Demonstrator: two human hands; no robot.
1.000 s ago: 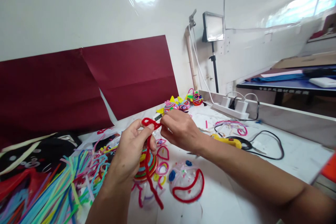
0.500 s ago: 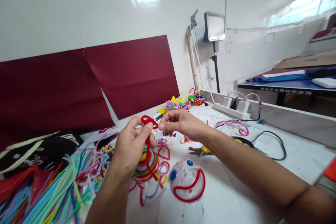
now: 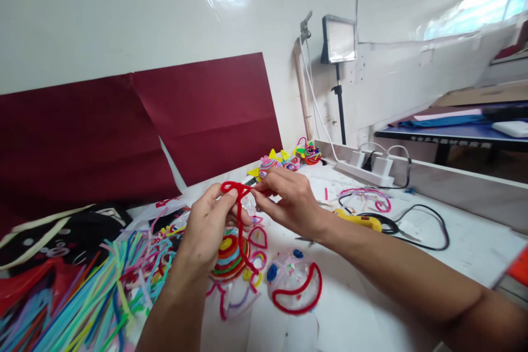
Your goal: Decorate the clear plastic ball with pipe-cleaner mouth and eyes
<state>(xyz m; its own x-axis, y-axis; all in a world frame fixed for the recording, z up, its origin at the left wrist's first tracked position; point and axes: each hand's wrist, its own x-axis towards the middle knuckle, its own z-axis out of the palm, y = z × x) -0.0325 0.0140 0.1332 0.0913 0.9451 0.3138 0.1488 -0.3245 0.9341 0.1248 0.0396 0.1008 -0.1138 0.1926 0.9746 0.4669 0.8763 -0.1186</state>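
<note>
A red pipe cleaner (image 3: 240,228) is bent into loops at its top, and one long end hangs down over the table. My left hand (image 3: 208,225) pinches the looped part between thumb and fingers. On its other side my right hand (image 3: 291,195) grips the same pipe cleaner with its fingertips. Below them lies a striped, coiled pipe-cleaner dome (image 3: 228,258), partly hidden by my left hand. Nearer to me sits a clear plastic dome (image 3: 291,278) with blue eyes and a red curved outline. Small pink and yellow pipe-cleaner rings (image 3: 258,260) lie between the two domes.
Many loose colored pipe cleaners (image 3: 94,291) spread at the left, by a black bag (image 3: 61,242). Yellow-handled pliers (image 3: 361,221) lie under my right forearm. Finished fish-like figures (image 3: 291,162) stand at the back. A power strip (image 3: 365,171) and black cable (image 3: 443,228) are at the right.
My right hand has turned, its fingers curling more around the red pipe cleaner. The loop has changed shape, and the hanging end has swung slightly right.
</note>
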